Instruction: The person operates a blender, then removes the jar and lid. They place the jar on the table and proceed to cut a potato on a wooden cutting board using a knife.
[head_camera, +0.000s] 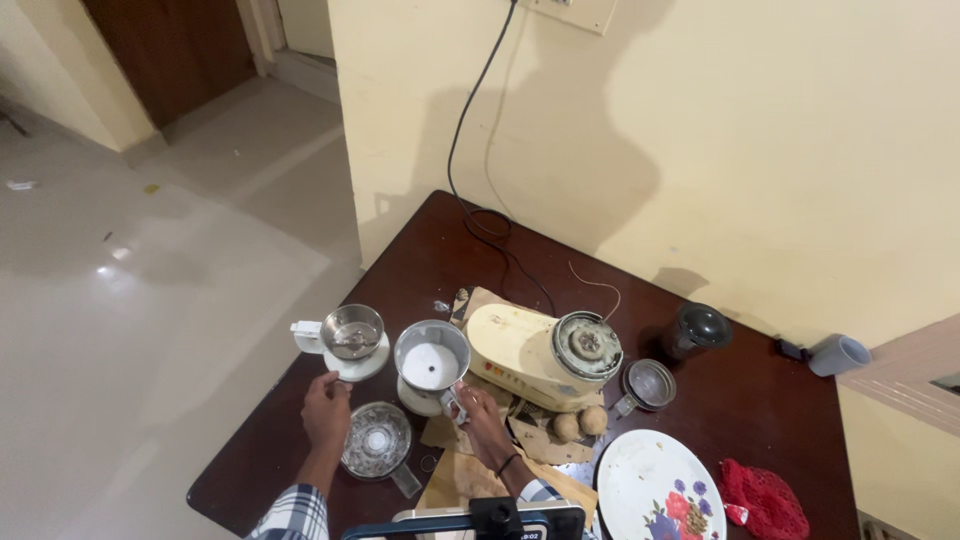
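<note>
Clearly steel jar (431, 366) — white inside, handle gripped.

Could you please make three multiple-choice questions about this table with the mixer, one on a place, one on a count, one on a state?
1. Where is the flowered plate?
A. at the near right of the table
B. on the floor
C. on top of the mixer

2. How many round brown balls lie in front of the mixer?
A. none
B. two
C. five

3. How does the mixer lie?
A. upright
B. tipped on its side
C. hanging on the wall

Answers:
1 A: the plate sits on the dark table beside the red net bag.
2 B: two balls rest side by side.
3 B: its round drive end faces sideways, while the right hand touches the handle of the steel jar and the left hand is by the small jar.
</note>
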